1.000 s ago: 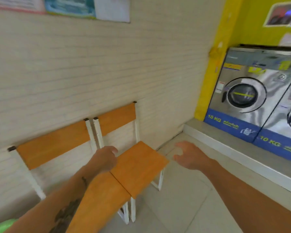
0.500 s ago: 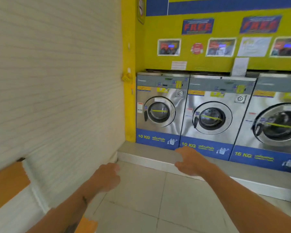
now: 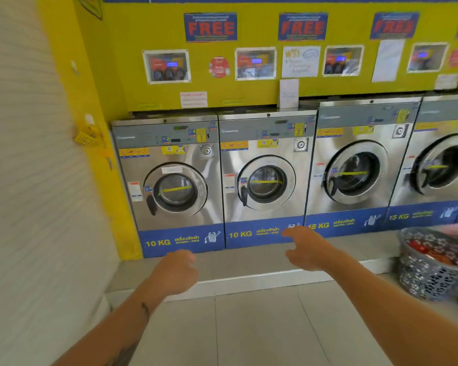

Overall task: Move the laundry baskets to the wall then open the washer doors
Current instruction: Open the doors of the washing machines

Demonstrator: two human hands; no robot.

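Several steel front-load washers stand in a row on a raised step. The leftmost 10 KG washer door (image 3: 175, 192) and the second 10 KG door (image 3: 266, 183) look closed; the 15 KG doors (image 3: 356, 172) further right seem slightly ajar. A grey perforated laundry basket (image 3: 428, 270) full of clothes sits on the floor at the right edge. My left hand (image 3: 176, 272) is held out empty with its fingers loosely curled, in front of the step. My right hand (image 3: 306, 249) reaches forward with fingers apart, holding nothing.
A pale ribbed wall (image 3: 32, 180) runs along the left. The raised step (image 3: 249, 280) edges the tiled floor (image 3: 249, 328). A small yellow basket (image 3: 86, 137) hangs on the yellow pillar. Posters cover the yellow wall above the machines.
My view has swung right from the orange chairs by the wall to face the washers. The grey laundry basket has come into view at the right. Both hands stay empty.
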